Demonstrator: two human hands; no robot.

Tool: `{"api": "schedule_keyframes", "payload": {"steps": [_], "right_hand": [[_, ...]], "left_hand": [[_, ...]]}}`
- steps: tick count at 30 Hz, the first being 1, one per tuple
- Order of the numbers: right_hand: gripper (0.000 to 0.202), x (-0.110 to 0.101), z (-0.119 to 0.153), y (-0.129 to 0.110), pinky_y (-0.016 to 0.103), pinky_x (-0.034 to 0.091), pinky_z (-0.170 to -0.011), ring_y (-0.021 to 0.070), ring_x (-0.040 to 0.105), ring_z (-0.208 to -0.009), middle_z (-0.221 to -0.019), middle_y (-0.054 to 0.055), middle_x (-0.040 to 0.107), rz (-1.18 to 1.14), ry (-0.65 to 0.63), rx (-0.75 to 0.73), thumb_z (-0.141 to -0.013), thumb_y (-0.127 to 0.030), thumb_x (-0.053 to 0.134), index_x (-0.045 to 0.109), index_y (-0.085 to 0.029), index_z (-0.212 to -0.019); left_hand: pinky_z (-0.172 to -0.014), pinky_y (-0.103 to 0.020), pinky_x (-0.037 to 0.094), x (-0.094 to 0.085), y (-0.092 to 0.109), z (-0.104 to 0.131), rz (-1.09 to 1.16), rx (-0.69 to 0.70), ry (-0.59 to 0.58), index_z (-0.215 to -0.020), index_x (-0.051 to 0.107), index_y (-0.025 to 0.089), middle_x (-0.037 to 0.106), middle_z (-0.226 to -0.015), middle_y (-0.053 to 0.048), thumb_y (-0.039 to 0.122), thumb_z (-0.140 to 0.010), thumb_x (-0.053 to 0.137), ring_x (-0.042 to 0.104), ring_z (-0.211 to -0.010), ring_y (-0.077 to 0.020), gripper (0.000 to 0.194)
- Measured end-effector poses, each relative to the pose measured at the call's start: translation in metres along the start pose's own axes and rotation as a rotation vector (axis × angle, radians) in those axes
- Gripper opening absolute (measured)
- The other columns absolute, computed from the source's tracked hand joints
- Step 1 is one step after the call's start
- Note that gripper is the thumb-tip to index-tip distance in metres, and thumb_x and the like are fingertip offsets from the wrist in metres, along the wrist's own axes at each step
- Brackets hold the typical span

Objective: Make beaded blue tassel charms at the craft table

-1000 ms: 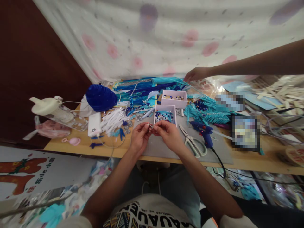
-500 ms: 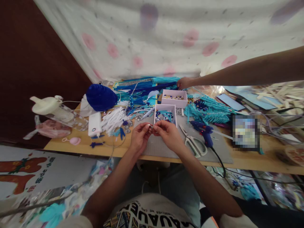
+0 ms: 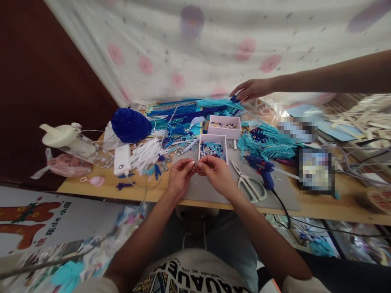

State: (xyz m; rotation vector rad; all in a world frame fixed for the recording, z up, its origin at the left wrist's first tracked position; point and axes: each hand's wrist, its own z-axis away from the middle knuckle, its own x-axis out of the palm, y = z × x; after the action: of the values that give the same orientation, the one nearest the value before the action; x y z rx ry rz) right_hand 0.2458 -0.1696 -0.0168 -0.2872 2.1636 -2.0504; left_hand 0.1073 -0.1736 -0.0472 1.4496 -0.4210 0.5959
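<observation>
My left hand [image 3: 180, 175] and my right hand [image 3: 214, 171] meet fingertip to fingertip over the grey mat [image 3: 201, 189]. Both are closed in a pinch on something tiny and pale that is too small to name. Just beyond them stands an open white box [image 3: 226, 148] of blue, silver and red beads. A second box [image 3: 224, 130] with gold and dark beads sits behind it. Right of my hands lie white-handled scissors [image 3: 252, 187] and a blue glue gun [image 3: 264, 169] with a black cord.
Another person's hand [image 3: 252, 89] reaches in from the right above blue pipe cleaners [image 3: 183, 114]. Leftward are white strips [image 3: 145, 154], a power bank [image 3: 122, 160], a blue bundle [image 3: 130, 125] and a bottle [image 3: 76, 142]. Turquoise feathery pieces [image 3: 269, 140] lie on the right.
The other person's hand has lifted off the pipe cleaners and holds a small dark blue piece at its fingertips. My own hands have barely moved.
</observation>
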Motion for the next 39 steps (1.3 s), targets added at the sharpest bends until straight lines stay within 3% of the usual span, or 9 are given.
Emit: {"api": "schedule_keyframes", "payload": {"steps": [22, 31, 39], "right_hand": [[0.025, -0.001, 0.004, 0.004, 0.029, 0.052, -0.066, 0.0151, 0.06, -0.068, -0.073, 0.0, 0.062, -0.032, 0.02, -0.027, -0.082, -0.044, 0.068, 0.063, -0.02, -0.079], [0.031, -0.003, 0.007, 0.006, 0.03, 0.054, -0.067, 0.0161, 0.061, -0.069, -0.074, 0.002, 0.065, -0.033, 0.034, -0.026, -0.08, -0.05, 0.071, 0.064, -0.02, -0.079], [0.033, 0.003, 0.008, 0.007, 0.031, 0.057, -0.069, 0.016, 0.064, -0.07, -0.076, 0.001, 0.067, -0.106, 0.022, 0.009, -0.08, -0.053, 0.071, 0.063, -0.021, -0.08]], "left_hand": [[-0.067, -0.023, 0.054, -0.003, -0.002, 0.003, -0.129, 0.052, -0.023, -0.078, 0.075, 0.017, 0.071, -0.071, 0.0, 0.033, -0.056, 0.094, 0.065, -0.065, -0.0103, 0.033], [-0.071, -0.025, 0.052, -0.012, -0.012, 0.001, -0.332, 0.259, -0.04, -0.078, 0.079, 0.02, 0.071, -0.08, -0.002, 0.031, -0.069, 0.086, 0.064, -0.075, -0.0135, 0.016], [-0.072, -0.027, 0.049, -0.009, -0.004, 0.008, -0.618, 0.565, 0.012, -0.078, 0.078, 0.023, 0.071, -0.079, -0.002, 0.03, -0.08, 0.078, 0.063, -0.075, -0.015, 0.007]]}}
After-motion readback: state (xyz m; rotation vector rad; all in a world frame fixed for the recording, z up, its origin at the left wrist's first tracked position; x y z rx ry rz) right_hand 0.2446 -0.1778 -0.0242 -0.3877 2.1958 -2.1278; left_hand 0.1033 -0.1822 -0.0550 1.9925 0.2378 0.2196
